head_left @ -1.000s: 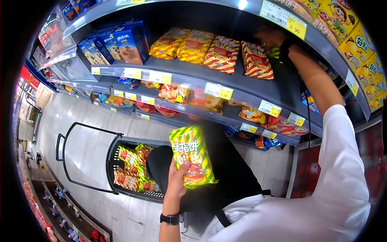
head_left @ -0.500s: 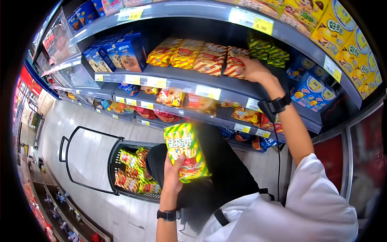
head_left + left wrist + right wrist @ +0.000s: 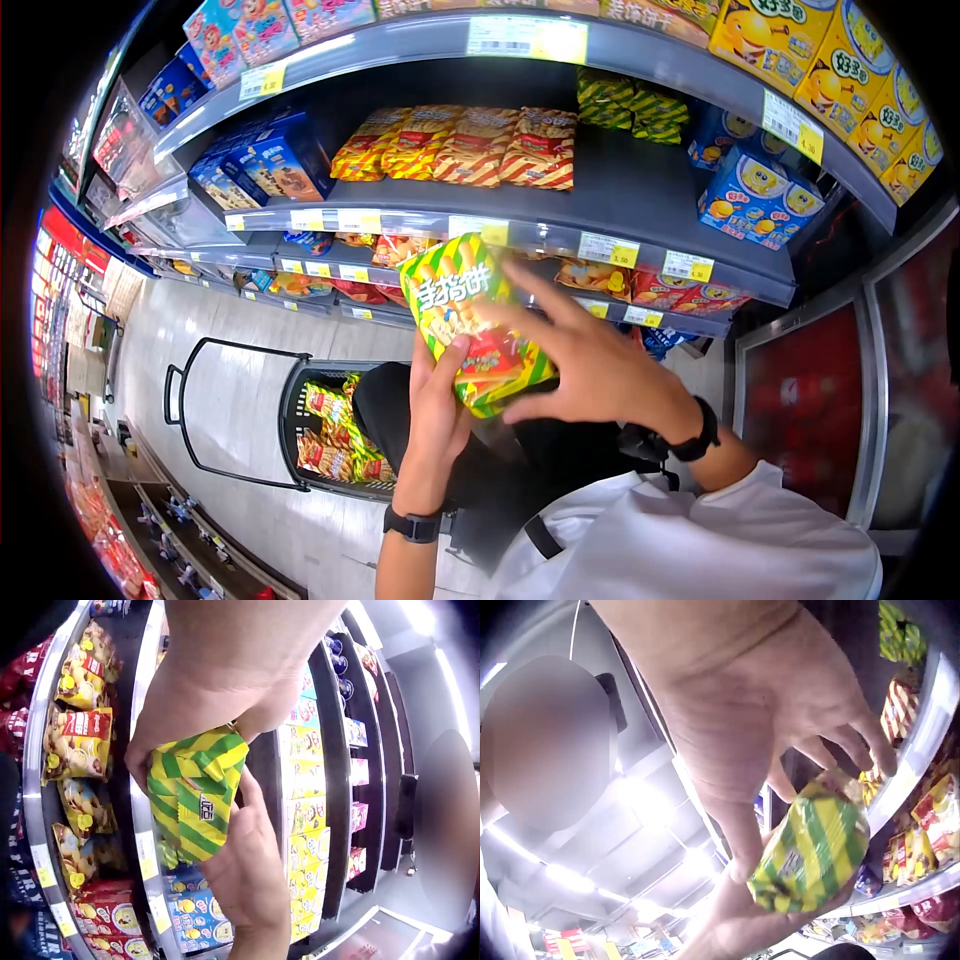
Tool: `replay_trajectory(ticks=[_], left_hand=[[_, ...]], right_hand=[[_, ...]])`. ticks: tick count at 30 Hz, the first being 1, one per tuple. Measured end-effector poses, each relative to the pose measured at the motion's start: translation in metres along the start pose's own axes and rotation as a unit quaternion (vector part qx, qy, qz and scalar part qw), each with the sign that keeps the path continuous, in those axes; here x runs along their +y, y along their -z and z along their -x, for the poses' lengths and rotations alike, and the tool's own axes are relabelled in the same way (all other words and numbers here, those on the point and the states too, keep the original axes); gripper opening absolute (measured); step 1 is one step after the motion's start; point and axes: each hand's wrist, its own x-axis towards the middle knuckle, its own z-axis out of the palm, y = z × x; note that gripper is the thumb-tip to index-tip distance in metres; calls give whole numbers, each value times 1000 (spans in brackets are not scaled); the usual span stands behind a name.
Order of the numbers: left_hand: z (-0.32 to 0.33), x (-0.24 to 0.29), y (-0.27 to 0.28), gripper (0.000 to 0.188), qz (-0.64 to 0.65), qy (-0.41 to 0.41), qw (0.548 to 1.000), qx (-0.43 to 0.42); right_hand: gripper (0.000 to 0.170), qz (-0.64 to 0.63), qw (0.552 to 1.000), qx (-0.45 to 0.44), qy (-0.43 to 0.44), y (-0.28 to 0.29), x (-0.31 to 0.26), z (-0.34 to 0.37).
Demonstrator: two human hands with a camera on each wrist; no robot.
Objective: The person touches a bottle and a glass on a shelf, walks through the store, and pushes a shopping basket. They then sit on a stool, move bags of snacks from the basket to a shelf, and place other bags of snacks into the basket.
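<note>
A green-and-yellow striped snack pack (image 3: 470,325) is gripped by the left hand (image 3: 435,410), thumb on its front, in front of the person's body. The right hand (image 3: 600,370) is spread at the pack's right side, fingers apart, the thumb near its lower corner. In the left wrist view the striped pack (image 3: 196,796) shows its end, with the right hand (image 3: 251,877) beside it. In the right wrist view the right hand (image 3: 757,727) arches over the pack (image 3: 810,855), its thumb at the edge; whether it touches is hard to tell.
A black basket (image 3: 290,420) holding several snack packs stands on the floor at the left. Red-striped packs (image 3: 540,148), green packs (image 3: 658,112) and blue boxes (image 3: 760,200) sit on the shelf (image 3: 620,205). A metal-framed red panel (image 3: 805,400) is at the right.
The right hand has come down from the shelf to the pack in the left hand. On the shelf, the rightmost red-striped pack now lies close against its neighbour. The view has shifted.
</note>
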Motion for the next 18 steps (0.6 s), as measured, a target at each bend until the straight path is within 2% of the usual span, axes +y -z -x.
replay_trajectory(ticks=[3,5,6,8,9,12,14,16,18], left_hand=[[-7,-8,-14,49,3,21,999,-42],[-9,-14,-21,58,-8,30,995,-95],[-10,-15,-23,58,-7,32,995,-94],[-13,-17,-26,66,-6,21,994,-107],[-15,-15,-22,72,-62,1,993,-104],[-15,-10,7,48,-111,-42,993,-20],[-12,-4,42,31,-127,-79,987,62],[-8,0,85,19,-112,-162,971,136],[-4,3,141,15,-86,-208,956,189]], right_hand=[[83,54,998,7,-31,-6,4,15],[74,36,994,90,-40,-7,12,22],[74,36,994,89,-42,-5,17,25],[70,86,981,167,-52,10,30,30],[70,116,969,209,-68,19,37,30],[67,210,923,298,-122,51,66,27],[59,256,902,320,-139,68,98,23],[56,276,891,329,-148,75,132,16],[53,330,870,319,-183,82,169,15]])
